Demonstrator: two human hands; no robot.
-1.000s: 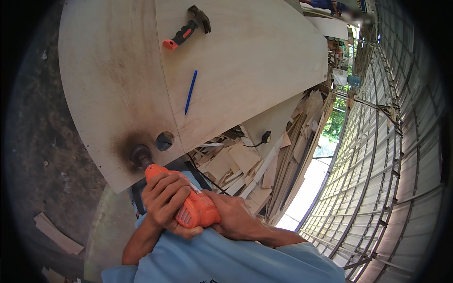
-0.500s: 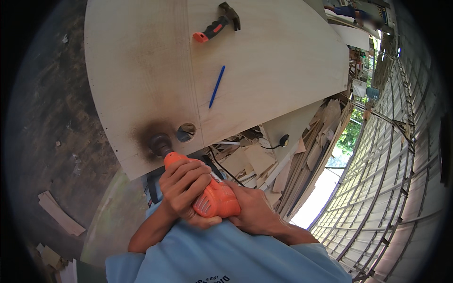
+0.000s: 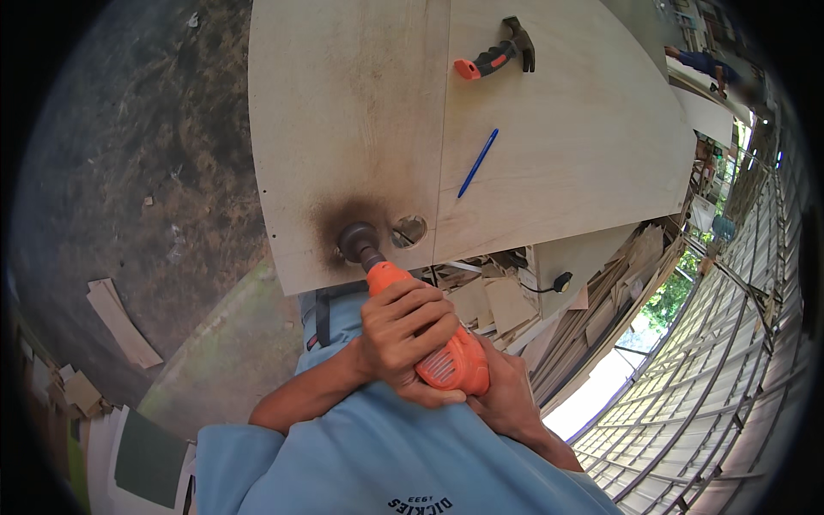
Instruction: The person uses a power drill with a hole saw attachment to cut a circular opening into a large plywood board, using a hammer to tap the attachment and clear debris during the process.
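The orange plastic power drill (image 3: 446,362) is at the near edge of the pale wooden panel (image 3: 558,163), its dark cup-shaped bit (image 3: 358,242) set down close to the near-left corner. The left hand (image 3: 408,333) has its fingers wrapped over the drill's body; the right hand (image 3: 508,386) is against its rear, but its fingers are hidden, so their grip cannot be told. One round hole (image 3: 409,231) is already open just right of the bit, near the same edge. A brown-black smudge (image 3: 350,208) surrounds the bit, so work at this spot seems under way; how deep it goes, or how much remains, cannot be told. The blue pen (image 3: 477,163) and black-and-red claw hammer (image 3: 496,58) lie farther from the near edge, untouched.
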